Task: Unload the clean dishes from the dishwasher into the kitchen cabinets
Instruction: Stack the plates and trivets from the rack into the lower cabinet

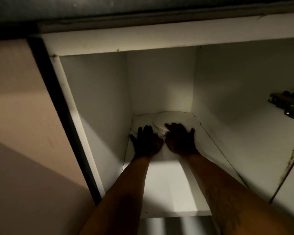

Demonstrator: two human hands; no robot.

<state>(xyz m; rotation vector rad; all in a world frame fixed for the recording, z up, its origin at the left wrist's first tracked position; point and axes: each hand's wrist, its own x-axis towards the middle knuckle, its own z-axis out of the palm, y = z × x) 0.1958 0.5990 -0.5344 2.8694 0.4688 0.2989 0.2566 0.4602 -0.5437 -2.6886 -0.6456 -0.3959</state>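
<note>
I am looking into an open white cabinet (159, 82), dim at the back and lit only across the front of its shelf (168, 192). Both bare forearms reach in side by side. My left hand (147, 141) lies flat with the fingers spread, palm down, at the back left of the shelf, its fingertips over the edge of a white plate (134, 126) that lies there (I can only make out a thin curved rim of it in the shadow). My right hand (180, 138) is just beside the left, also open and spread, pressing on the near edge of a second white plate (176, 118) that sits at the back right corner, close to the rear wall. Neither hand is closed around anything; both rest on top of the plates. The two plates appear to overlap or touch, though the darkness keeps me from telling which. A metal hinge (287, 104) shows on the right side panel.
</note>
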